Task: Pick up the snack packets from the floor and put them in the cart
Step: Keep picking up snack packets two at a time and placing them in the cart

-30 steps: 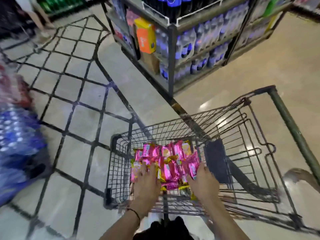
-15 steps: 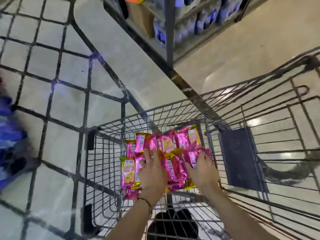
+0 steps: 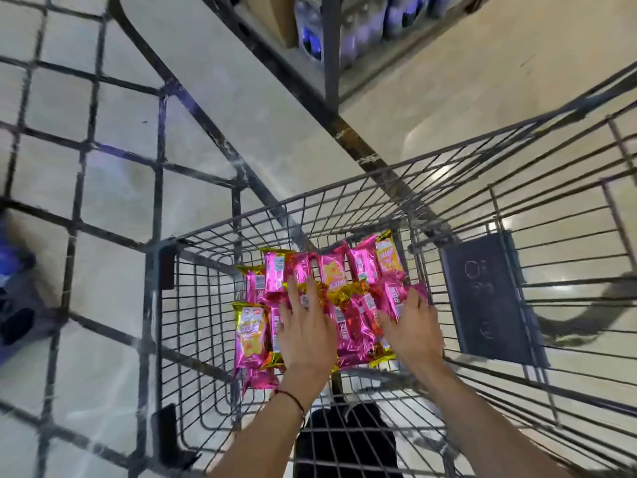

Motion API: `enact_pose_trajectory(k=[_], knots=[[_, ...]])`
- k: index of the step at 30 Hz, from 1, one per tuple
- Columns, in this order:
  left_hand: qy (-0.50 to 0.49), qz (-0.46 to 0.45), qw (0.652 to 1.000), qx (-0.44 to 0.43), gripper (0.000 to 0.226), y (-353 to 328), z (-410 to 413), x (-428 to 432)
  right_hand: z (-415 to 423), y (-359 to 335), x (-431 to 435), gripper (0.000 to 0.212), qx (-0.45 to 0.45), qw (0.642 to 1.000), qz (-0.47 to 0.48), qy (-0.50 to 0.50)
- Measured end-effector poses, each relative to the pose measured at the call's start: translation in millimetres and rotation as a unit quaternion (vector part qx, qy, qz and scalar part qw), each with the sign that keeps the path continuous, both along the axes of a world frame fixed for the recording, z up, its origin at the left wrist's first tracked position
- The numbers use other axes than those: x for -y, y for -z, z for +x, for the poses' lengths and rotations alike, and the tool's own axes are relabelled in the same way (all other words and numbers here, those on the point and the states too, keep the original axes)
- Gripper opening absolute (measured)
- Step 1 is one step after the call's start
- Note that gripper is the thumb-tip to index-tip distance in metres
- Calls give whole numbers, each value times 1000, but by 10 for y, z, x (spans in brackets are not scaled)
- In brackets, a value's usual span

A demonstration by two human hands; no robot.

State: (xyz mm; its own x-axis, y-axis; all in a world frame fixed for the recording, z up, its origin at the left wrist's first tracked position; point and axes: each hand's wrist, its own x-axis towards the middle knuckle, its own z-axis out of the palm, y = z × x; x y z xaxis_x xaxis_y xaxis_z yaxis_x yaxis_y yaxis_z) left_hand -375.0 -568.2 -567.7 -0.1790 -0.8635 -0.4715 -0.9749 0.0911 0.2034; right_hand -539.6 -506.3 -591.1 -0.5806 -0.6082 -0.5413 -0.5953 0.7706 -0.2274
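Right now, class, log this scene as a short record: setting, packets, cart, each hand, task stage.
setting: shop aisle, tiled floor, shelf of bottles beyond the cart
snack packets: pink and gold, heaped inside the cart basket
cart: grey wire, dark flap at its right
left hand: fingers spread flat, rests on the packets; thread band on the wrist
right hand: fingers straight, touches the heap's right side
task stage: packets in the cart
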Motion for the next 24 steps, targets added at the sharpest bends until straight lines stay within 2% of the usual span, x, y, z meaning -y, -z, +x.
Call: enact_pose_trajectory(k=[10, 15, 19, 24], knots=[[-27, 4, 1000, -2, 67, -686, 394, -59, 173, -742, -133, 74, -19, 998, 4, -59], [-88, 1, 996, -29, 67, -1282, 726, -11, 290, -1410, -74, 76, -35, 996, -30, -75], [-119, -31, 992, -26, 63, -1750, 1039, 0, 500, -1971, 33, 66, -39, 991, -90, -90], [-161, -77, 984, -9, 60, -2244, 1530, -136, 898, -2452, 121, 66, -36, 977, -121, -174]])
